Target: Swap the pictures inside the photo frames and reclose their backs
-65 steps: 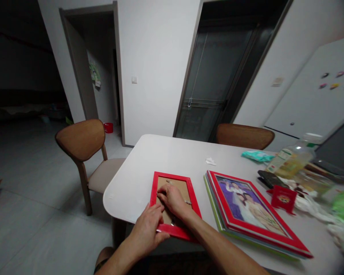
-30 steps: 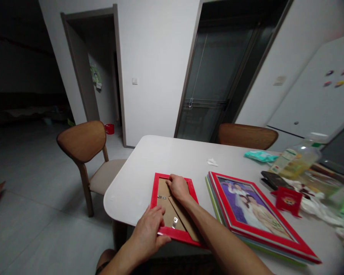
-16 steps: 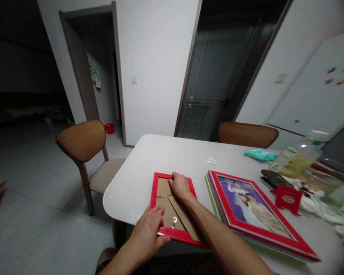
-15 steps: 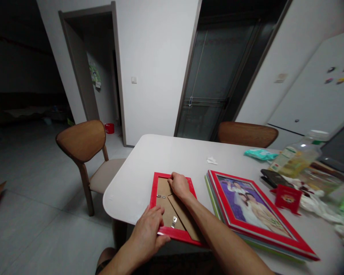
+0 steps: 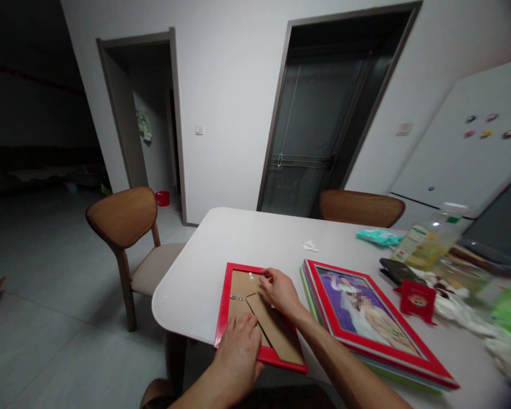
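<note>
A red photo frame lies face down at the table's near edge, its brown backing board and fold-out stand facing up. Small metal clips sit along the inner edge. My left hand is closed over the near side, fingers on the board and thumb at the rim. Bent and close together, the fingers of my right hand press at the far right part of the board, beside another clip. The right hand hides part of the frame's right side.
To the right, a stack of frames topped by a red framed photo rests on the white table. Beyond it are a red card stand, a dark wallet-like item, a bottle, a teal packet and crumpled tissue.
My left hand has slid from the left corner rightward onto the near part of the board. My right hand has shifted slightly right, uncovering the far clip. The camera view has tilted up a little.
</note>
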Tool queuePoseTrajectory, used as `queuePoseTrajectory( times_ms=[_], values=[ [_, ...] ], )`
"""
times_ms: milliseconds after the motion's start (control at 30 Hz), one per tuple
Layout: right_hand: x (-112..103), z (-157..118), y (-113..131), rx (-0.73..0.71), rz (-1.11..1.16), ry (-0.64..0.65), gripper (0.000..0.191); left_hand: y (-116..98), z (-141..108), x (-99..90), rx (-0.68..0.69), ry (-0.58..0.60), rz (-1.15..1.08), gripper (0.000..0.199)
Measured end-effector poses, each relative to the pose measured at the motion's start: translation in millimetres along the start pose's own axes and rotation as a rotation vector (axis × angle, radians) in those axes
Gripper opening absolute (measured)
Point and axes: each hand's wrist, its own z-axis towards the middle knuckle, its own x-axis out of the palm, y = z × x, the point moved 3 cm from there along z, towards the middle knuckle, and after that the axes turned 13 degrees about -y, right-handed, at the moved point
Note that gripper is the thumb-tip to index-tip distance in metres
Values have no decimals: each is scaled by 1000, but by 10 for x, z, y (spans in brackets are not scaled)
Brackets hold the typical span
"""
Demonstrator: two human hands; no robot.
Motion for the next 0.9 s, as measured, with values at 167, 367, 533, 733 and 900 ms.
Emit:
queuePoseTrajectory(
  times_ms=[167, 367, 533, 733, 900],
  values=[
    [-425, -183, -173, 284, 431, -188, 32, 36, 47, -122, -13, -127, -174, 33],
    [-137, -620, 98, 728, 1001, 30, 42, -155, 146, -490, -248, -522, -903, 12],
    [-129, -742, 330, 757, 1310, 11, 43, -354, 274, -487, -342, -567, -1248, 28],
    [-985, -467, -302, 741, 905, -196, 54, -370, 505, -450, -349, -586, -1331, 59],
    [-1576, -310, -982, 763, 661, -189, 56, -659, 661, 34, -320, -243, -1403, 55]
  ],
)
